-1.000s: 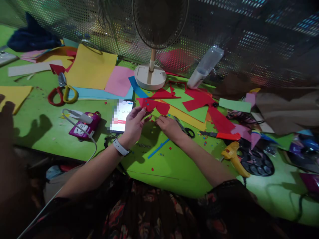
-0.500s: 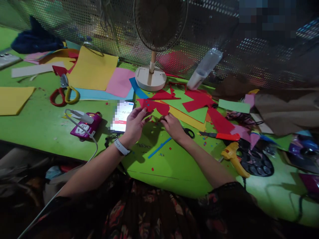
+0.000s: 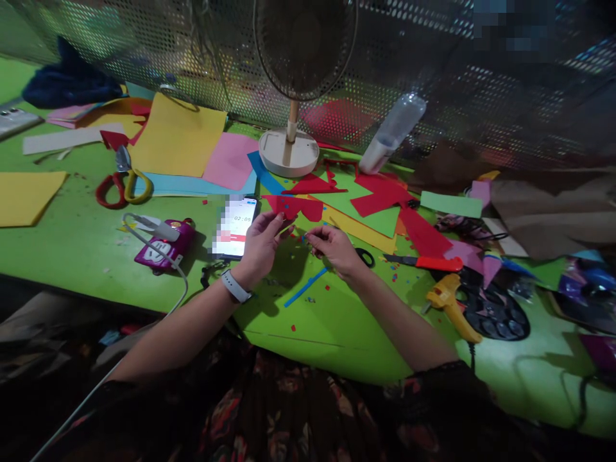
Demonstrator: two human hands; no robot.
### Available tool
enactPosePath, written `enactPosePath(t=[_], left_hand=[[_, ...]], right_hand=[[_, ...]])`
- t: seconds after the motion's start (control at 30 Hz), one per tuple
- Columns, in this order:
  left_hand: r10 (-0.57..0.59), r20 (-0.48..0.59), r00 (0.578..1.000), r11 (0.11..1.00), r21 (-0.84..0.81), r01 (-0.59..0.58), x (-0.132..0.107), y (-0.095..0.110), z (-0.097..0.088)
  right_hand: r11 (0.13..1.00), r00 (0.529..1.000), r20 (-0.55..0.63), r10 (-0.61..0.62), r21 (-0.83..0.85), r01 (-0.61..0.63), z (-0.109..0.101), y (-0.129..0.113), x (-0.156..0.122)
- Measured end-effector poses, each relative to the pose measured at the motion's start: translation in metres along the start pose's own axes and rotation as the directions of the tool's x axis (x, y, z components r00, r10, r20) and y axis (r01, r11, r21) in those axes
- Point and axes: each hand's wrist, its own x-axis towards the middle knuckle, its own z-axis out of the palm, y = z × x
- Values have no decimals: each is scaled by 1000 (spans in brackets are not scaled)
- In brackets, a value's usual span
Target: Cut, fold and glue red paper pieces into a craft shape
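A cut piece of red paper [image 3: 310, 209] with small blue dots on it is held between the thumb and fingers of my left hand [image 3: 261, 247]. To the right of it, apart from the paper, my right hand [image 3: 338, 251] is closed in a pinch. A tiny bluish speck shows at its fingertips, too small to name. Beneath both hands lie small scattered paper bits and a thin blue paper strip [image 3: 306, 287]. Black scissor handles [image 3: 366, 257] show beside my right wrist. A lit phone [image 3: 235, 228] showing a timer lies left of my left hand.
A fan [image 3: 289, 154] and a tilted plastic bottle [image 3: 392, 131] stand behind the paper scraps. Rightward lie an orange-handled cutter [image 3: 437, 264], a yellow glue gun [image 3: 450, 301] and a black palette [image 3: 495, 314]. Red-and-yellow scissors [image 3: 124, 183] and a purple power adapter [image 3: 166, 246] are leftward.
My right hand has drawn away from the red paper, slightly right and down, its fingertips now pinched together. My left hand keeps hold of the paper in nearly the same place.
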Motion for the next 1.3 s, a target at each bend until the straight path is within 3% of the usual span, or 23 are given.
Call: enactPosePath(t=[0.27, 0.63, 1.3], left_hand=[[-53, 6, 999, 998, 24, 52, -6, -2, 4], [-67, 47, 997, 997, 54, 64, -9, -5, 5], [-73, 64, 995, 993, 93, 67, -11, -5, 4]], right_hand=[[955, 952, -104, -287, -107, 277, 5, -15, 7], [943, 939, -127, -319, -143, 301, 15, -16, 9], [802, 872, -107, -477, -460, 382, 13, -17, 5]])
